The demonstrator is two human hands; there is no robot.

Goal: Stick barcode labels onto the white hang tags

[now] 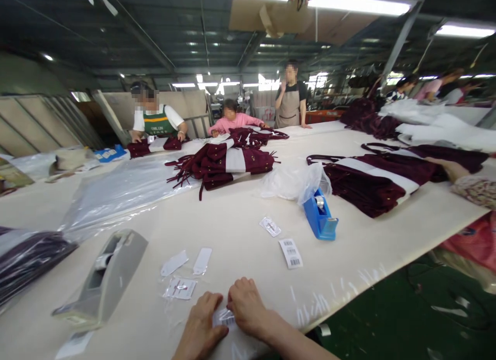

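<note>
Grey tape dispenser [103,277] at left on cream worktop [232,225]. Small clear packet [180,288] and two white tags [188,262] beside it. Left hand [203,324] and right hand [246,306] side by side at near edge, fingers [217,302] pressed together on barcode label [225,317]. Another barcode label [291,253], then blue tape dispenser [320,218] further right.

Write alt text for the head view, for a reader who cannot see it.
A person's left hand and right hand press a barcode label in clear plastic at the near edge of a long table. Nearby lie small tags, a grey tape dispenser and a blue one; farther off, maroon-and-white garments and several workers.
</note>
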